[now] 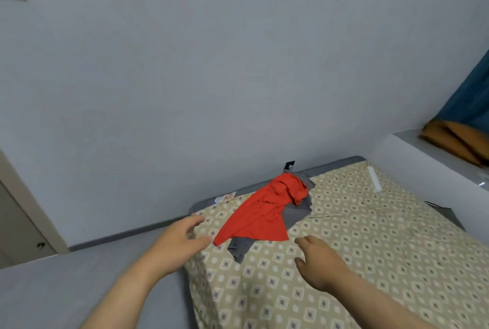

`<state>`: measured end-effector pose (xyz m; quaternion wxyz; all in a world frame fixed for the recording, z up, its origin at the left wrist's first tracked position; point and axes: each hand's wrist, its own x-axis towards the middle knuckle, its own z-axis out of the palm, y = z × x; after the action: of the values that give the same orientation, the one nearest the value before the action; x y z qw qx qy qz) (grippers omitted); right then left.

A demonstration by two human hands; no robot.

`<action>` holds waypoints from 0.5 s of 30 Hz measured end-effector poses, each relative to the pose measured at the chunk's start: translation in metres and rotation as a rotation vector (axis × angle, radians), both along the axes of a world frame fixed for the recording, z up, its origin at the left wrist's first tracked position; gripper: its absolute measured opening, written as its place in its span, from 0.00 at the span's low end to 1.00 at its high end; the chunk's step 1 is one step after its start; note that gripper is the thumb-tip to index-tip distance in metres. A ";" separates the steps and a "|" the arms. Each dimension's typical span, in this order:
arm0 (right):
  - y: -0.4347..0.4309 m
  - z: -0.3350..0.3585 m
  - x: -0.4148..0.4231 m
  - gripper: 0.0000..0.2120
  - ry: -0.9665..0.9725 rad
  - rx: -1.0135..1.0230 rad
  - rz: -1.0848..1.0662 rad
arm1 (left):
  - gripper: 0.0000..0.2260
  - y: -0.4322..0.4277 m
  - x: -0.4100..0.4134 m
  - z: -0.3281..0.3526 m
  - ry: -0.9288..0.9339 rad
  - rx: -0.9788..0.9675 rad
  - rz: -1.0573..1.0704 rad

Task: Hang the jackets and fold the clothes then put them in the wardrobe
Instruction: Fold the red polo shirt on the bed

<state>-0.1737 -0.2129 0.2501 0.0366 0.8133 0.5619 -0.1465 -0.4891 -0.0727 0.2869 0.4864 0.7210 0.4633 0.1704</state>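
We reach with both hands toward the crumpled clothes on the bed (370,262): the left hand (180,241) just beside the lower tip of the red garment (262,217), the right hand (320,262) near its other side, each with fingers apart and holding nothing, placed, we judge, to take the cloth from both sides for folding. The red garment is thin, limp and creased, draped over a grey garment (296,213) whose corners show beneath, and both lie on a beige bedcover printed with small diamonds, near the wall.

patterned bed (370,262), red garment (260,216), grey garment (297,213)
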 end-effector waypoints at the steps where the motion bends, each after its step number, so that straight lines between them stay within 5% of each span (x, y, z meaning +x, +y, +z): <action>1: 0.006 -0.010 0.011 0.24 0.000 0.003 0.015 | 0.22 0.001 0.008 -0.014 -0.018 -0.037 0.023; 7: 0.057 -0.106 0.076 0.20 -0.012 0.001 0.121 | 0.14 0.011 0.094 -0.123 -0.133 -0.215 0.161; 15: 0.089 -0.303 0.137 0.22 0.011 -0.231 0.203 | 0.20 0.032 0.196 -0.310 -0.024 -0.357 0.174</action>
<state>-0.0363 -0.1237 -0.0533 0.1416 0.7417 0.6210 -0.2102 -0.2928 -0.0405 -0.0236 0.5956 0.5785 0.5406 0.1354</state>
